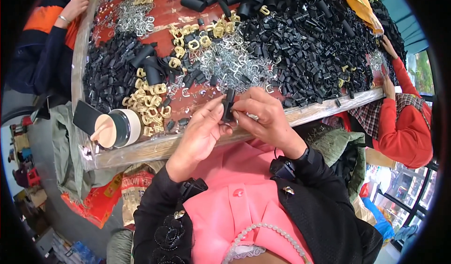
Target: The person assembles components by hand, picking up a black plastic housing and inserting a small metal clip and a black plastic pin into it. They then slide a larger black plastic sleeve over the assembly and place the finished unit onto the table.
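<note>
Above the table's front edge, I hold a small black plastic part (229, 105) upright between both hands. My left hand (201, 134) is closed, with thumb and fingertips pinching its left side. My right hand (264, 115) is also closed, its fingertips pressed to the part's right side; whether they hold a smaller piece too is hidden. Just beyond my hands lies a heap of small silver metal clips (225, 62). Gold-coloured plastic clips (149, 105) lie in a cluster left of my hands.
Black plastic pieces (305, 62) pile up across the red tabletop (162, 10), with larger black tubes (193, 3) behind. A lidded cup (126, 127) and a dark phone (87, 117) stand at the near left corner. Co-workers' hands rest at the far left (75, 6) and right (389, 86).
</note>
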Demonstrator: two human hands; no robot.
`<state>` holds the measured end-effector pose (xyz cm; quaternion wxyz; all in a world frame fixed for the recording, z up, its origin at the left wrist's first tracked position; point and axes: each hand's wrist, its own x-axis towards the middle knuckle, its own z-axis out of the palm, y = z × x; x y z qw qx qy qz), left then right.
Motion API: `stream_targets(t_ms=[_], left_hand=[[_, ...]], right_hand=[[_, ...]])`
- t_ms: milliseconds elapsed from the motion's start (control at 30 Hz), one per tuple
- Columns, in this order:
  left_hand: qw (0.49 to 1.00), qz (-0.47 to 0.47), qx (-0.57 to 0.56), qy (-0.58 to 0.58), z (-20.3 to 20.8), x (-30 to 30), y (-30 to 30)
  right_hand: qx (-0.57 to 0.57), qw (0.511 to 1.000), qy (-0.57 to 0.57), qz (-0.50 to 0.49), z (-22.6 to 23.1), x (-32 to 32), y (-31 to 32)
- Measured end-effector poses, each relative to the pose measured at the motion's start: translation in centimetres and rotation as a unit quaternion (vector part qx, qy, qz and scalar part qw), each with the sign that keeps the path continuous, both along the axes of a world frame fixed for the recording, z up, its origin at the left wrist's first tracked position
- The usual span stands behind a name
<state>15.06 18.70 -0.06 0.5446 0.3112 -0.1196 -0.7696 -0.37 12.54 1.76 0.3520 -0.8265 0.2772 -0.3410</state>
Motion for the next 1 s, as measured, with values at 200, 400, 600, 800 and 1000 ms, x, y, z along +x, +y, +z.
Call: stream_targets(t_ms=[200, 400, 600, 800, 1000], left_hand=[[0.996, -0.009, -0.022, -0.084, -1.1, -0.5, 0.9], [0.99, -0.039, -0.016, -0.134, 0.1, -1.4, 1.2], [0.981, -0.108, -0.023, -0.161, 0.5, -2.0, 1.8], [0.983, -0.113, -0.018, -0.142, 0.0, -2.0, 1.6], [0.987, -0.07, -0.013, -0.141, 0.1, -1.6, 0.5]], right_hand=[[-0.069, 0.995, 0.072, -0.002, 0.3, -0.5, 0.4], [-0.108, 0.992, 0.062, 0.017, 0.4, -0.7, 0.3], [-0.069, 0.992, 0.097, 0.034, 0.8, -1.5, 0.7], [-0.068, 0.989, 0.124, 0.035, 0.5, -1.4, 0.5], [-0.09, 0.989, 0.116, 0.009, -0.1, -0.7, -0.2]])
